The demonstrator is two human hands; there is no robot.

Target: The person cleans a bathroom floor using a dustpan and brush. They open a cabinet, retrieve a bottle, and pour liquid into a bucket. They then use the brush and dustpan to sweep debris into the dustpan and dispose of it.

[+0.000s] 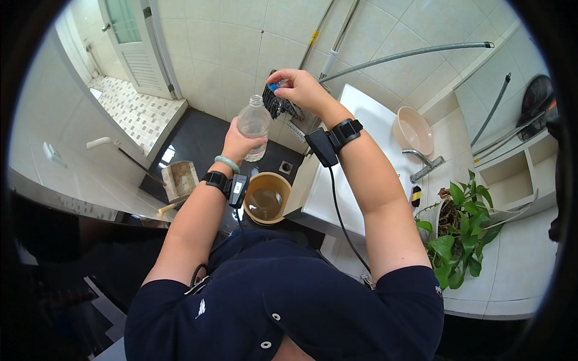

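Note:
My left hand grips a clear plastic bottle around its body. The bottle is uncapped and stands nearly upright in the air, with its neck tilted slightly away from me. Between the thumb and fingers of my right hand is a blue bottle cap, held up and to the right of the bottle's mouth, apart from it. Below the bottle, on the dark floor, stands a yellowish bucket with murky liquid in it. How full the bottle is, I cannot tell.
A white washbasin with a metal faucet and a beige plastic basin lies to the right, near a leafy potted plant. A dustpan leans at left. Mop poles stand against the wall; a floor drain lies beyond the bucket.

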